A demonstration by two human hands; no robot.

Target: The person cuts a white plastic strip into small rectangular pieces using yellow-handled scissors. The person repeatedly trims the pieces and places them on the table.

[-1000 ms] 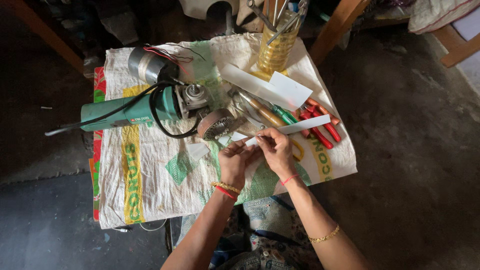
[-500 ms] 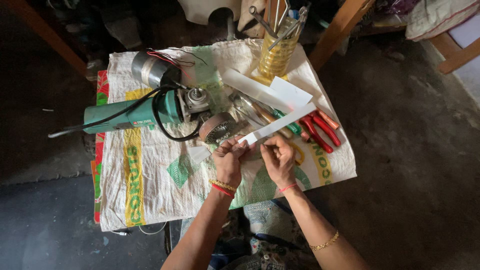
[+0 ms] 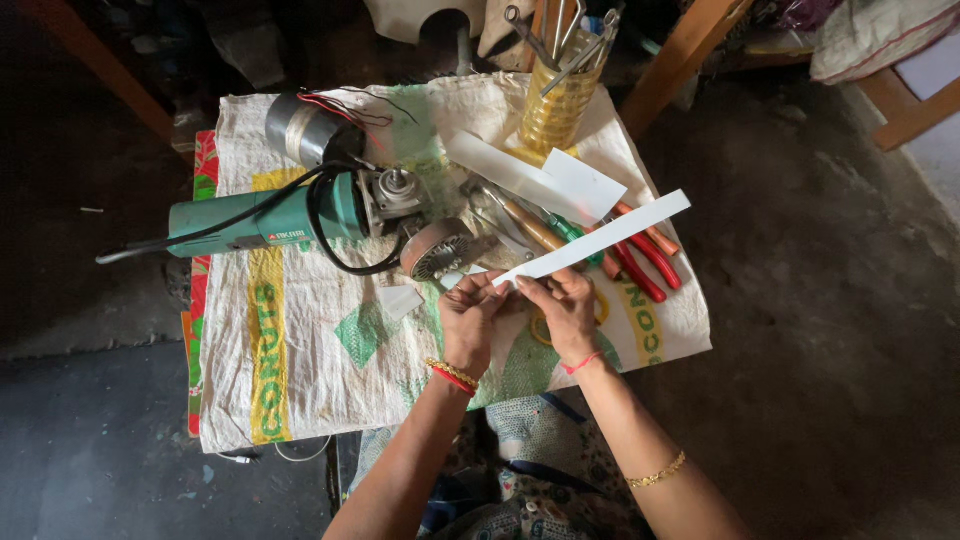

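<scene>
Both hands work at the near end of a long white strip, held above the woven sack cloth. The left hand pinches that end between thumb and fingertips; the right hand grips the strip just beside it, fingers closed on its edge. The far end slants up and away over the red-handled pliers. For clean handling, keep both grips close together, hold the strip taut and flat, and keep it apart from the round motor part and the green angle grinder
</scene>
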